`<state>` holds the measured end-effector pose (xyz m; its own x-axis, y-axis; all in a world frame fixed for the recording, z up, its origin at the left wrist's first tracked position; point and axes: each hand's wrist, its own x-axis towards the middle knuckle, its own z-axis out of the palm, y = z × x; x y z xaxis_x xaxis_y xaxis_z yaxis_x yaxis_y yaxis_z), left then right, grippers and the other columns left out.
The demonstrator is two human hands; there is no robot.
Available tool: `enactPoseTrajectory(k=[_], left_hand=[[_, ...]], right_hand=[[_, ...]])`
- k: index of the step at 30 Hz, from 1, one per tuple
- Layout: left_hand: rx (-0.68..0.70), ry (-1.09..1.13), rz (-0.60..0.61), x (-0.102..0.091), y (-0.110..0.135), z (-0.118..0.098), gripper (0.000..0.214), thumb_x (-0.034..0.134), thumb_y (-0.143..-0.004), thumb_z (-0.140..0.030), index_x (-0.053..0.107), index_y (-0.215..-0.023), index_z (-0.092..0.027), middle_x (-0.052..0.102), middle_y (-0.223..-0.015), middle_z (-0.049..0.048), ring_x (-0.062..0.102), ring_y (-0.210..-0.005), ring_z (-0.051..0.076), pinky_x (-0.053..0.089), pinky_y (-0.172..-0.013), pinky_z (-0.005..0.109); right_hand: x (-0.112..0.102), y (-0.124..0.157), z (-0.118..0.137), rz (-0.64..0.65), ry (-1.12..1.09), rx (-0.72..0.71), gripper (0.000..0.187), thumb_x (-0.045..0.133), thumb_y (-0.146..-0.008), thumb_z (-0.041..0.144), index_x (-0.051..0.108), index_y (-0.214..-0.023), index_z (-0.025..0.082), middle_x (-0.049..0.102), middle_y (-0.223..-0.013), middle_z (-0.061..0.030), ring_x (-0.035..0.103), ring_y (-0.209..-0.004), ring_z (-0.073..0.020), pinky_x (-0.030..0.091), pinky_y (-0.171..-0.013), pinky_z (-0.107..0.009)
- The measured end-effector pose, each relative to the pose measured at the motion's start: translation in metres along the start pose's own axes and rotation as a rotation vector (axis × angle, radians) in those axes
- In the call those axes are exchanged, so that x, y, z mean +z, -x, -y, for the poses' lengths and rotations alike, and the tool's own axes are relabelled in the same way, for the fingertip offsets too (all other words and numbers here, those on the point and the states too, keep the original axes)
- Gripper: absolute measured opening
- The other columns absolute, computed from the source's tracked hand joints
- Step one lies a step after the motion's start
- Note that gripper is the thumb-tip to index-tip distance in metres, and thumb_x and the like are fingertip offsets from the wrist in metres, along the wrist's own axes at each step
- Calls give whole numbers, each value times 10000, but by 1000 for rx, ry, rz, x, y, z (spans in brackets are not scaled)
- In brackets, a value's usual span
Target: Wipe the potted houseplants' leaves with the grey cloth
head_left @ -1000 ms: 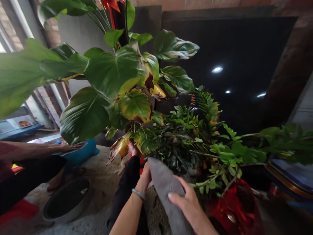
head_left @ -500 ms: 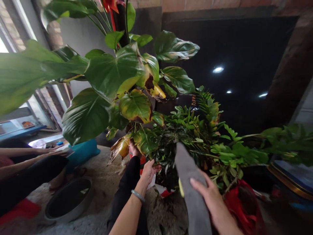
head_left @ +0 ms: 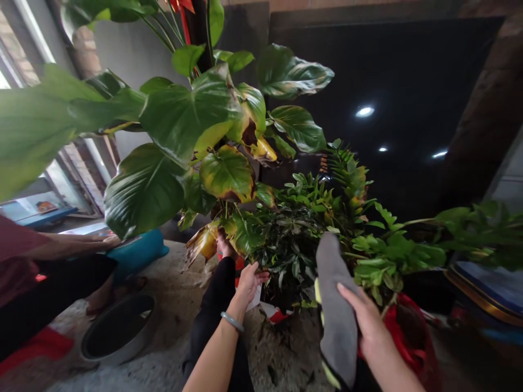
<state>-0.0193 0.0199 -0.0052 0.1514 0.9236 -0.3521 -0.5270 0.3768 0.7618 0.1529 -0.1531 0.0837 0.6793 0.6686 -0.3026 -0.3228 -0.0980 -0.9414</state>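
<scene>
My right hand [head_left: 365,313] grips a long grey cloth-like pad [head_left: 337,305] with a yellow-green edge, held upright in front of the plants. Low at the dark-leaved plant [head_left: 292,245] is my left hand [head_left: 248,283], a pale bangle on its wrist. Its thumb and fingers are apart, close to the lower leaves; whether they touch a leaf I cannot tell. Above it spreads a large-leaved plant [head_left: 188,117], some leaves yellow and brown at the edges. A withered leaf [head_left: 203,243] hangs beside my foot.
At left another person sits, an arm [head_left: 77,245] reaching over a teal bag-like thing [head_left: 141,250]. A grey basin [head_left: 118,332] stands on the concrete floor. On the right are a red bag-like planter [head_left: 412,337] and a blue-topped container [head_left: 486,288]. A dark glossy panel [head_left: 400,98] rises behind.
My right hand has moved the grey pad rightward, showing more of its yellow-green edge. My left hand has barely moved. The other person's arm and body have shifted inward.
</scene>
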Motion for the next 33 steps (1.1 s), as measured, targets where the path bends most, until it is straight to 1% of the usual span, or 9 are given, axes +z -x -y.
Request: enactPoseTrajectory(k=[4, 7, 11, 15, 17, 19, 23, 27, 33], left_hand=[[-3, -6, 3, 0, 0, 0, 123, 589, -849, -167, 502, -764, -176, 630, -579, 10, 603, -446, 137, 485, -486, 241], [-14, -15, 4, 0, 0, 1, 131, 561, -863, -159, 492, -754, -185, 613, -554, -3, 592, -438, 134, 480, -478, 240], [2, -11, 4, 0, 0, 1, 144, 598, -854, -180, 495, -753, -184, 607, -565, -9, 609, -465, 140, 495, -506, 248], [15, -6, 6, -1, 0, 0, 171, 653, -820, -199, 500, -744, -180, 605, -570, -6, 605, -459, 144, 487, -502, 250], [22, -12, 10, -2, -1, 1, 180, 660, -812, -200, 502, -728, -182, 614, -577, 4, 608, -465, 148, 487, -511, 255], [30, -26, 14, -2, -2, 2, 196, 669, -803, -199, 501, -701, -185, 610, -572, 5, 605, -470, 151, 483, -515, 259], [47, -47, 7, -4, -3, 4, 222, 661, -802, -177, 495, -655, -192, 598, -573, -2, 592, -478, 149, 484, -525, 270], [85, -64, -14, -3, -2, 5, 256, 692, -788, -183, 480, -647, -204, 580, -576, -11, 594, -492, 147, 486, -535, 267], [132, -80, -39, -4, 0, 6, 303, 692, -804, -198, 448, -623, -209, 510, -533, -44, 572, -480, 131, 475, -516, 247]], right_hand=[[-13, 31, -40, 233, 67, 103, 484, 788, -519, 505, 758, -887, 192, 779, -780, -86, 730, -801, -337, 570, -738, -426], [-17, 31, -10, 178, 83, 3, 583, 811, -517, 489, 741, -1011, 189, 786, -911, -82, 724, -881, -322, 566, -787, -395], [1, -3, 42, -86, 5, -249, 686, 804, -532, 452, 661, -1163, 222, 777, -994, -55, 714, -922, -304, 576, -777, -392], [12, -13, 14, -26, -65, -33, 449, 738, -510, 478, 704, -867, 208, 775, -775, -87, 721, -904, -354, 595, -728, -458], [9, 1, -15, 81, -23, 119, 347, 719, -507, 527, 698, -703, 242, 776, -761, -105, 707, -966, -377, 595, -759, -475], [4, 21, -31, 130, 5, 119, 312, 738, -510, 535, 704, -669, 268, 786, -815, -89, 704, -985, -368, 595, -775, -455], [8, 42, 6, 165, 9, 72, 500, 786, -499, 513, 744, -916, 241, 789, -891, -67, 721, -919, -351, 599, -734, -431], [27, 23, 52, 39, -90, -152, 737, 828, -444, 452, 668, -1123, 215, 781, -828, -34, 729, -819, -315, 590, -693, -384], [16, 24, 1, 268, 35, 158, 420, 788, -487, 565, 710, -712, 220, 753, -678, -84, 726, -717, -342, 589, -628, -437]])
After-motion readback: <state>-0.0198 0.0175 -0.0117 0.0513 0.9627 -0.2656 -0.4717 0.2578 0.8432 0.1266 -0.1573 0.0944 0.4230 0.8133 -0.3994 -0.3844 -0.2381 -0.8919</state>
